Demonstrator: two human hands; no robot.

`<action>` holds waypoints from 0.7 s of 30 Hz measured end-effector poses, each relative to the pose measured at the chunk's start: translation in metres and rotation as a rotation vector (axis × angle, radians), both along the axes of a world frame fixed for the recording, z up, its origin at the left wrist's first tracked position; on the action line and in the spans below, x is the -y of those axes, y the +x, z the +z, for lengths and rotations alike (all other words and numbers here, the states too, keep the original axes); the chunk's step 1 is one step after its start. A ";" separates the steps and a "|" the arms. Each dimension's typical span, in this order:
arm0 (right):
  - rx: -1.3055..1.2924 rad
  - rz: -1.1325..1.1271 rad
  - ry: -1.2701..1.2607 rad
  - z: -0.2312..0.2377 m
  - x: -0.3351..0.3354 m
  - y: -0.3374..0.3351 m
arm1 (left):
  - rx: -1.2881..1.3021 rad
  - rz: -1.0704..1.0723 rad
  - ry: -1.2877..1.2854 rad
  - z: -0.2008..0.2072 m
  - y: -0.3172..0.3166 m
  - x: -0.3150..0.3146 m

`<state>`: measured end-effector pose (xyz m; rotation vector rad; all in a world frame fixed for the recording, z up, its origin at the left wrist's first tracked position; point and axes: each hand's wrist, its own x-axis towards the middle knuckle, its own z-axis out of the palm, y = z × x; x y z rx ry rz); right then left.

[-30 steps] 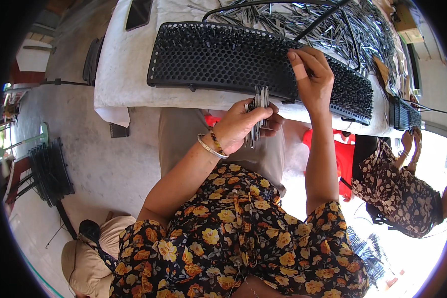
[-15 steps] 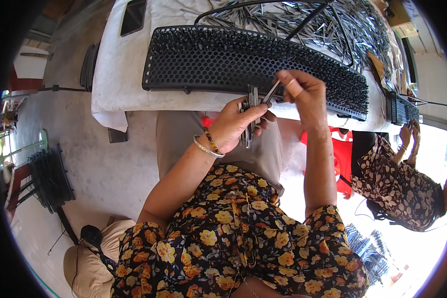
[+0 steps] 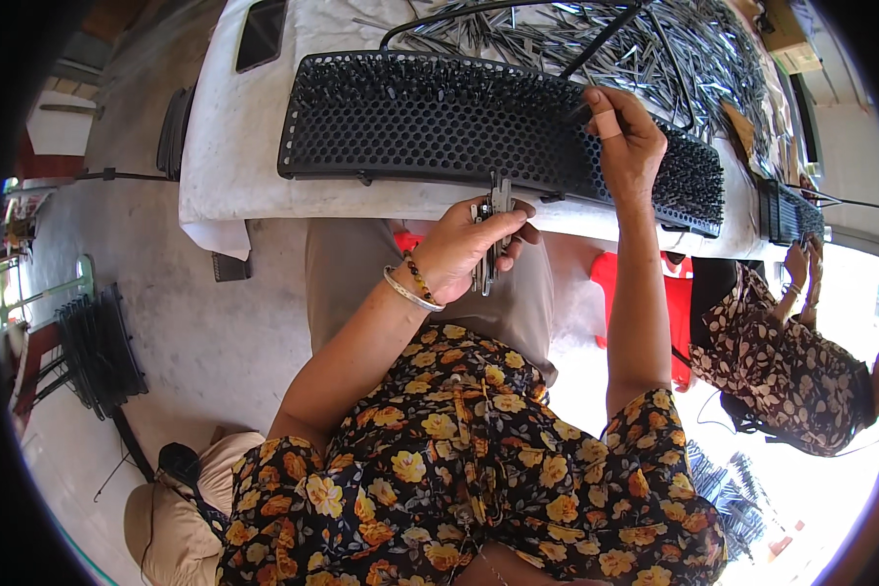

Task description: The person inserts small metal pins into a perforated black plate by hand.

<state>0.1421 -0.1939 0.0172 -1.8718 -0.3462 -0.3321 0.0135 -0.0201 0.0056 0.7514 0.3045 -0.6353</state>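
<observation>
The left hand was clenched on a bundle of thin metal pins, held just below the surface's near edge. The right hand, at two o'clock from it, pressed its fingertips onto the black perforated tray; whether its grip pinched a pin could not be told. The pins looked light, stiff and slippery, best taken mid-length. Loose pins lay heaped beyond.

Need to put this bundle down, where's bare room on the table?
Bare white cloth lies left of the black perforated tray, below the dark phone. Behind the tray, the pile of metal pieces crowds the table.
</observation>
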 end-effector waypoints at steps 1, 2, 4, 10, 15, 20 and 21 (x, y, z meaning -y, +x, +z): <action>-0.013 0.011 0.032 -0.001 -0.001 0.000 | -0.002 0.003 -0.001 -0.001 0.000 0.000; -0.013 0.010 0.031 -0.002 -0.001 0.001 | -0.002 0.002 -0.002 -0.001 0.000 0.000; 0.003 0.021 0.047 -0.002 -0.002 0.002 | 0.000 0.005 -0.011 -0.002 0.000 0.000; -0.039 -0.001 0.053 -0.006 0.004 0.005 | -0.015 0.017 -0.024 -0.002 0.000 -0.001; 0.021 0.026 0.050 -0.008 0.010 0.007 | -0.031 -0.001 -0.033 0.000 0.000 -0.001; 0.070 0.065 -0.023 -0.004 0.010 0.007 | -0.029 -0.008 -0.047 -0.003 0.001 0.000; 0.077 0.074 -0.021 -0.004 0.010 0.007 | -0.030 -0.008 -0.050 -0.003 0.001 0.000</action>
